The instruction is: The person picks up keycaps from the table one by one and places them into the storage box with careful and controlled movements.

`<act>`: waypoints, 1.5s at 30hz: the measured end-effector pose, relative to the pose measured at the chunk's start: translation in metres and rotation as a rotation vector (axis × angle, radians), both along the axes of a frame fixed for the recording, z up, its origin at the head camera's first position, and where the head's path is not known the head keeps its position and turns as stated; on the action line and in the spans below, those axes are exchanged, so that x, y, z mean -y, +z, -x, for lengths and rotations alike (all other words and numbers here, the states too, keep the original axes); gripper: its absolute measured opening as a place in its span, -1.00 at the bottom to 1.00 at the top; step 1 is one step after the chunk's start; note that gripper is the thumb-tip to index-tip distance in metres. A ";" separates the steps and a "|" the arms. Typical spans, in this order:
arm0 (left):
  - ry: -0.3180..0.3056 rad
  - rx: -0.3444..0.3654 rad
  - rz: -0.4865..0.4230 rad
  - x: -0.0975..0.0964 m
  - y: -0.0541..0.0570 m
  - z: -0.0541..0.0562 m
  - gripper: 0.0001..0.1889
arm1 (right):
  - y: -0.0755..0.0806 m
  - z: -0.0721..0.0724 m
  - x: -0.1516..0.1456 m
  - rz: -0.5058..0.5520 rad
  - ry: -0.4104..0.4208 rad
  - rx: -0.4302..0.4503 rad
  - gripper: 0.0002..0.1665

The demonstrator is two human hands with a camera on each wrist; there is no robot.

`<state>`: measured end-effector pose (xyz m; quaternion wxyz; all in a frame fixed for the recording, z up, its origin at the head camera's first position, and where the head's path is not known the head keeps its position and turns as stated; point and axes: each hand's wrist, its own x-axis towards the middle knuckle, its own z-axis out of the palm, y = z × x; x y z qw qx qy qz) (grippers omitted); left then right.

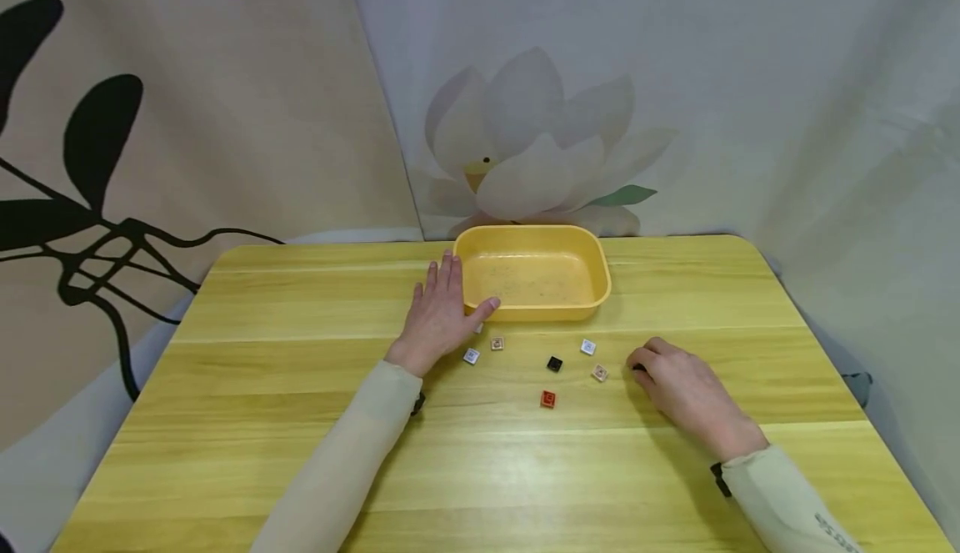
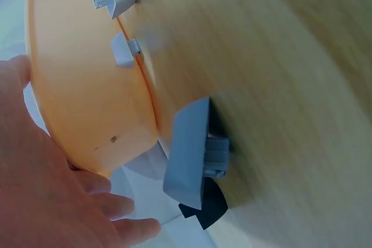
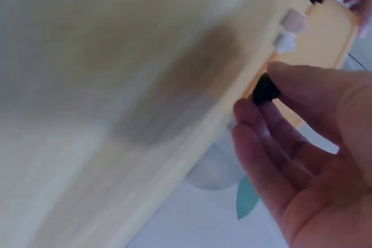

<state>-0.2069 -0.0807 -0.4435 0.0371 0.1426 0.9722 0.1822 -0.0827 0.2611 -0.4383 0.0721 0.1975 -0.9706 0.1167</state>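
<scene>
My left hand (image 1: 437, 319) rests against the left end of a yellow plastic tub (image 1: 536, 314), fingers straight along its side and thumb at the front rim. Between thumb and fingertips, my right hand (image 1: 686, 394) pinches a small black keycap (image 3: 265, 90), just above the table. Loose keycaps lie in front of the tub: a black one (image 1: 554, 364), a red one (image 1: 548, 399), a white one (image 1: 588, 347) and a beige one (image 1: 600, 374). Nearer the left hand are another white keycap (image 1: 471, 356) and a beige keycap (image 1: 497, 344). The left thumb partly hides one more keycap (image 1: 478, 329).
The wooden table (image 1: 300, 419) has its back edge just behind the tub. A curtain (image 1: 300, 103) with a printed lotus hangs behind it and along the sides. Bare tabletop lies left, right and in front of the keycaps.
</scene>
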 end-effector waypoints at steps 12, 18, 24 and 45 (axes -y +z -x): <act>0.000 0.012 -0.002 0.002 -0.001 -0.001 0.15 | 0.029 0.028 0.034 0.212 0.013 -0.251 -0.80; -0.006 0.011 -0.004 0.000 -0.001 0.000 0.14 | 0.043 0.055 0.056 0.222 0.035 -0.245 -0.81; 0.006 0.022 -0.003 -0.002 -0.001 0.000 0.14 | 0.049 0.084 0.078 0.177 0.039 -0.161 -0.80; 0.014 0.036 0.026 -0.001 0.000 0.000 0.14 | 0.038 0.151 0.112 0.005 -0.027 0.271 -0.85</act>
